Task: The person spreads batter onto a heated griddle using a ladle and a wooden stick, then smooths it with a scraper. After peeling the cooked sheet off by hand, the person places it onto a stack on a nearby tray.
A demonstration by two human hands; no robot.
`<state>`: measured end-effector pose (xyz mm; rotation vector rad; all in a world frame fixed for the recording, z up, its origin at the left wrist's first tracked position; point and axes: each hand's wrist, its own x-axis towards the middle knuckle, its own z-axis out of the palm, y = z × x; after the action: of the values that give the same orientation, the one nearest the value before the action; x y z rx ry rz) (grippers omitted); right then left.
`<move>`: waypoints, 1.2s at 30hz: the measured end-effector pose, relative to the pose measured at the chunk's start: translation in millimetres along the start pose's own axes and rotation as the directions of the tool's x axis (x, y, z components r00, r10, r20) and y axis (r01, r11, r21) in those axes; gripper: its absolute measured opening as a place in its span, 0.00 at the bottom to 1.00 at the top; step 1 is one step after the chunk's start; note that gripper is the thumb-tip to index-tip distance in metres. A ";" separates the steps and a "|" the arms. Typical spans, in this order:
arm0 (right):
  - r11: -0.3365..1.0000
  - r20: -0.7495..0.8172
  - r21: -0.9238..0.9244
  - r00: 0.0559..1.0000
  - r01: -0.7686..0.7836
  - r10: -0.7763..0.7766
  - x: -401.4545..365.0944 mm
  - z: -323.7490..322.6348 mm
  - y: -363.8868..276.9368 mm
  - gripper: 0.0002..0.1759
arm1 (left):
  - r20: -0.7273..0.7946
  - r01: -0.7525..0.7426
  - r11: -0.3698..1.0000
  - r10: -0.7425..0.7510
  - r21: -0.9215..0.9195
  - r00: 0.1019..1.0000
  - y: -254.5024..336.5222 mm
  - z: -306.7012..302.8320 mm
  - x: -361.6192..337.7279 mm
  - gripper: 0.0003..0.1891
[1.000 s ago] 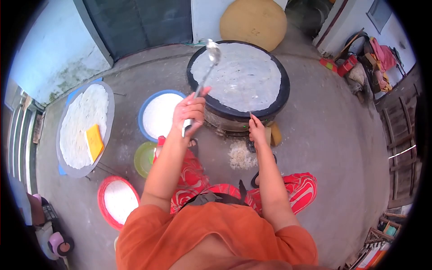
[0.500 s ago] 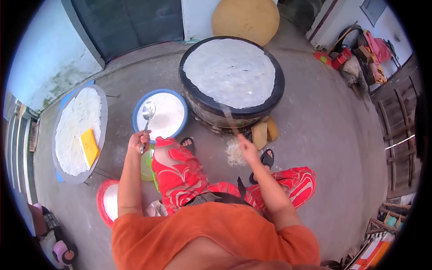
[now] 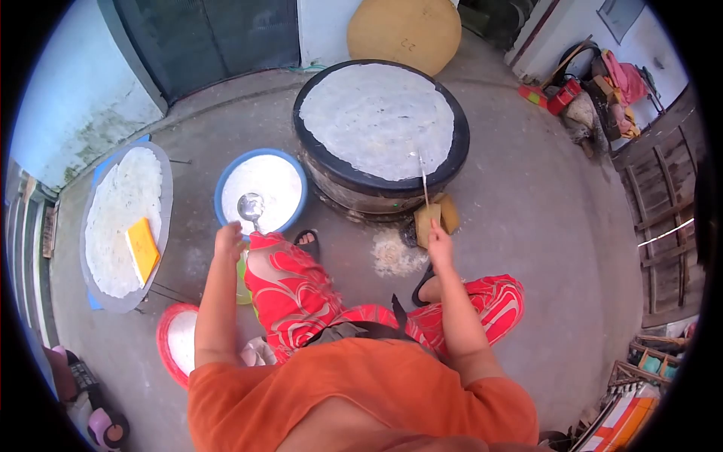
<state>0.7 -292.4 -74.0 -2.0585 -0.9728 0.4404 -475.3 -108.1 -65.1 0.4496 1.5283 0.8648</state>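
Note:
My right hand (image 3: pixel 440 245) is closed around the handle of a long thin spatula (image 3: pixel 424 178). Its pale tip lies over the near right part of a thin white batter sheet (image 3: pixel 376 117), spread across a round black-rimmed griddle (image 3: pixel 307 147). On the left, my left hand (image 3: pixel 229 241) is beside the near rim of a blue basin (image 3: pixel 220 188) of white batter (image 3: pixel 275 177). A metal ladle (image 3: pixel 251 205) rests in this basin, its handle leaning at the near rim, apart from my left hand. My left fingers look loosely bent with nothing visible in them.
At the left, a round stand (image 3: pixel 167 218) bears another white sheet and a yellow packet (image 3: pixel 143 247). A red basin (image 3: pixel 162 339) sits by my left elbow. Yellowish blocks (image 3: pixel 449 215) and crumbly scraps (image 3: pixel 398 255) lie before the griddle. A round lid (image 3: pixel 404 34) leans behind.
The ladle has gone from my left hand into the blue basin. My right hand has shifted right and slightly down, moving the spatula's tip to the sheet's near right side.

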 end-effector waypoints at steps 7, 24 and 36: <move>0.781 0.362 0.384 0.858 -0.493 0.364 -34.8 -21.8 -56.6 0.23 | 0.236 -0.217 0.957 0.259 -0.191 0.937 87.1 86.9 -95.7 0.20; 0.635 0.419 0.690 0.907 -0.348 0.042 -3.5 -44.2 -99.2 0.39 | 0.506 0.053 0.921 0.163 -0.385 0.847 92.7 239.1 -128.7 0.13; 0.702 0.488 0.553 0.857 -0.448 0.163 48.5 -17.1 -116.1 0.27 | 0.550 0.125 0.928 0.096 -0.351 0.830 94.2 231.8 -139.1 0.14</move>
<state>-14.5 -219.5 28.8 -1.4850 -0.5472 1.2526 -248.1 -88.4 107.9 0.3643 0.7962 0.8887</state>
